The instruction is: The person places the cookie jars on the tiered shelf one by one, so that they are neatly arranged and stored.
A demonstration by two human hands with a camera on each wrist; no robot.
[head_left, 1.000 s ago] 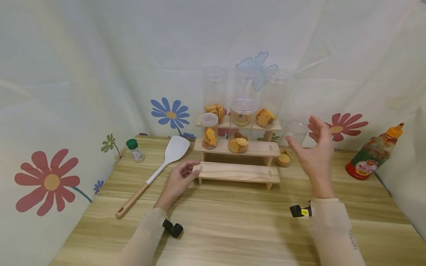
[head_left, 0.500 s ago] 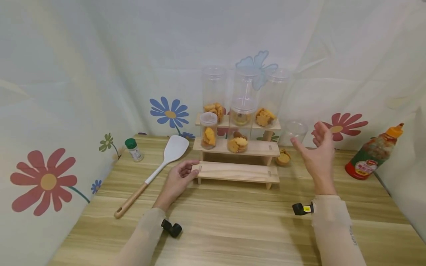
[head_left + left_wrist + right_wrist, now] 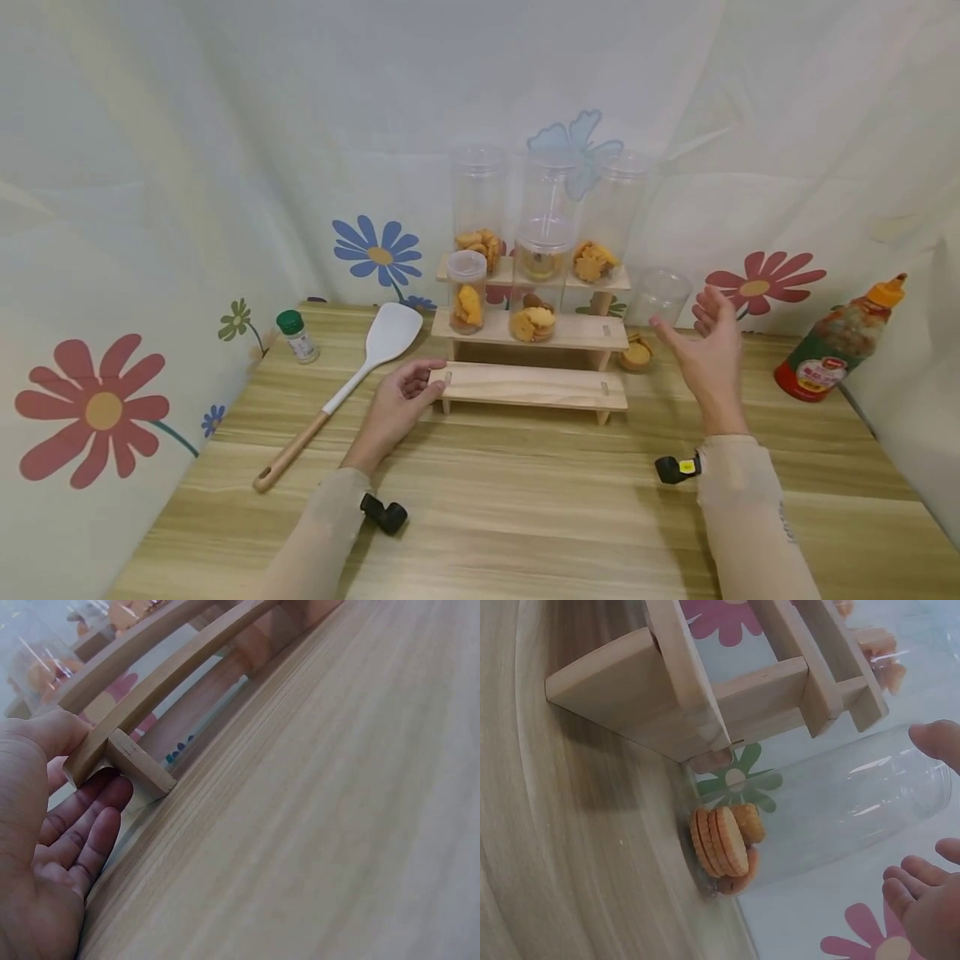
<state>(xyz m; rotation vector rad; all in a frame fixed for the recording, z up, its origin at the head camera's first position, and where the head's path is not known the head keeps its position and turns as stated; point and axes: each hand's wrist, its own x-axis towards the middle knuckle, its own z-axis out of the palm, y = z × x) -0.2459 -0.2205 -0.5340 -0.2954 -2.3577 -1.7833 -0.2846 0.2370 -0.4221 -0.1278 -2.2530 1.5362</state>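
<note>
My left hand (image 3: 397,408) holds the left end of the lowest board of a three-step wooden rack (image 3: 532,385). In the left wrist view, the thumb lies over the board (image 3: 161,679) and the fingers (image 3: 101,832) curl beneath it. To the right of the rack, a tall clear jar (image 3: 817,802) stands on the table with several sandwich cookies (image 3: 720,844) at its bottom. My right hand (image 3: 708,362) is beside this jar's upper part, thumb and fingers spread apart. Whether the thumb touches the jar is unclear.
Clear jars with cookies stand on the rack's middle (image 3: 534,321) and top steps. A white spatula (image 3: 393,333) with a wooden handle and a green-capped shaker (image 3: 298,337) lie left. A sauce bottle (image 3: 832,350) stands right. A flowered curtain (image 3: 285,150) hangs behind.
My right hand has come down slightly, its fingers dropping closer to the jar's upper part. The left hand keeps its hold on the rack. The head view has shifted a little.
</note>
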